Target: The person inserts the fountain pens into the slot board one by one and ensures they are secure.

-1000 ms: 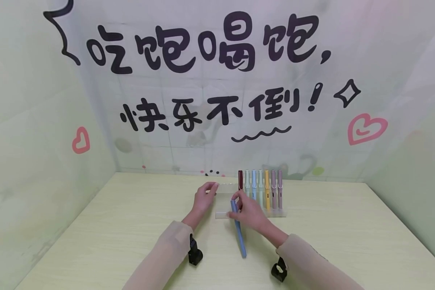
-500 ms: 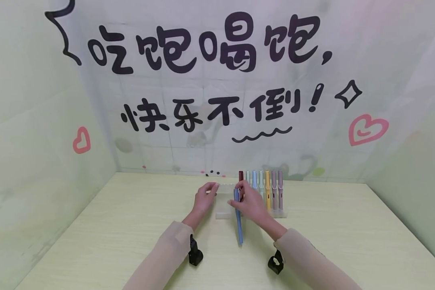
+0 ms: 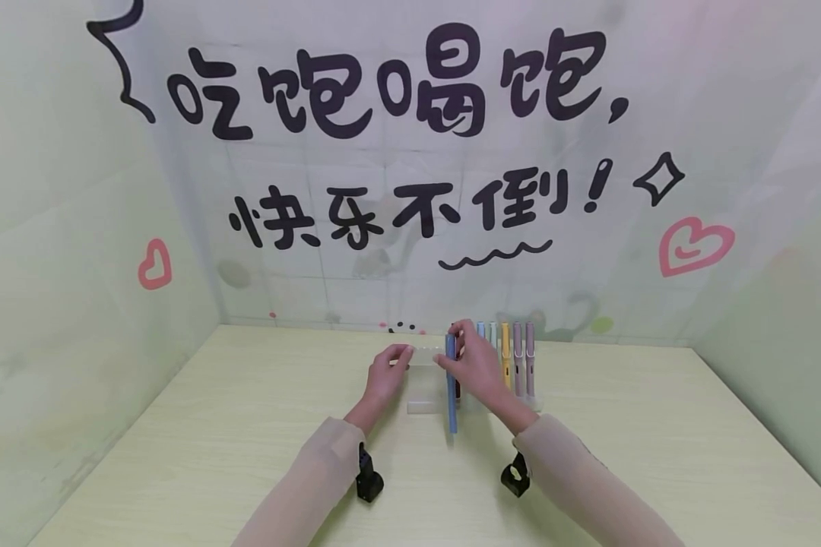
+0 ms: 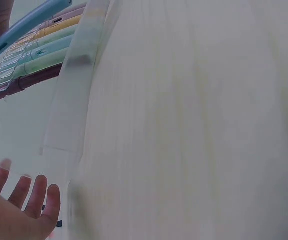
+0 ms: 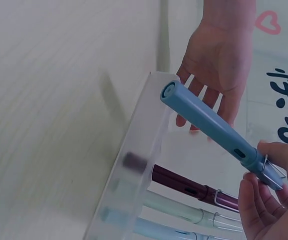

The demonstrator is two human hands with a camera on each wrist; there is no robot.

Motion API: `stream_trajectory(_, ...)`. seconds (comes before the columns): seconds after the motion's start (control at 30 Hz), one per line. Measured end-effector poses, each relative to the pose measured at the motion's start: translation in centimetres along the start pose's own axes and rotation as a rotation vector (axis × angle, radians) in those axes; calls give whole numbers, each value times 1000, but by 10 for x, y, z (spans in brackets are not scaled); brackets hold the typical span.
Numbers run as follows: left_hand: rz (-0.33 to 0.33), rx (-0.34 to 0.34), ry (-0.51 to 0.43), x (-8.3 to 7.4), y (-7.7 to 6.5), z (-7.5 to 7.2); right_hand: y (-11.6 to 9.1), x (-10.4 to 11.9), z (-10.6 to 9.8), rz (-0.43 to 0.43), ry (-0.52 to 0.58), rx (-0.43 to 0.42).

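In the head view, my right hand (image 3: 477, 370) pinches a blue fountain pen (image 3: 451, 403) near its clipped cap end. The pen hangs almost upright before the clear pen rack (image 3: 422, 408), its lower end below the rack's front ledge. In the right wrist view, thumb and fingers close round the cap while the barrel tilts past the rack's end. My left hand (image 3: 387, 372) holds the rack's left end by thumb and index finger, other fingers loosely extended. Right beside the blue pen stands a dark red pen (image 5: 196, 189), partly hidden in the head view.
Farther right in the rack stand several capped pens, among them a yellow pen (image 3: 506, 365) and a purple pen (image 3: 530, 368). The rack is on a pale wooden table (image 3: 246, 441), close to a printed back wall (image 3: 315, 289). Black wrist cameras hang under both sleeves.
My right hand has raised the blue pen and carried it toward the rack, turning it from slanted to nearly upright beside the dark red pen. My left hand stays at the rack's left end.
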State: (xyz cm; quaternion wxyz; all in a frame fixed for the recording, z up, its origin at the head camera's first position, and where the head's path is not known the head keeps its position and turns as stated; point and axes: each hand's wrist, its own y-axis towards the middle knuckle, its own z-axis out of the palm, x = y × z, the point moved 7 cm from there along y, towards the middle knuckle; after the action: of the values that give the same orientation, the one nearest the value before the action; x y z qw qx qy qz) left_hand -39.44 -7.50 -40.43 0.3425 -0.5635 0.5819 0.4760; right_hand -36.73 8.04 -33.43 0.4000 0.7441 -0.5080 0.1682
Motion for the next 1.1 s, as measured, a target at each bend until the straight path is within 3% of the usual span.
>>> stream_trajectory(0.67, 6, -6, 8, -2, -1, -1, 17, 3, -14, -21, -39, -175)
stream_trajectory(1.1, 11, -7, -7, -2, 0, 0, 19, 4, -11, -24, -111, -230)
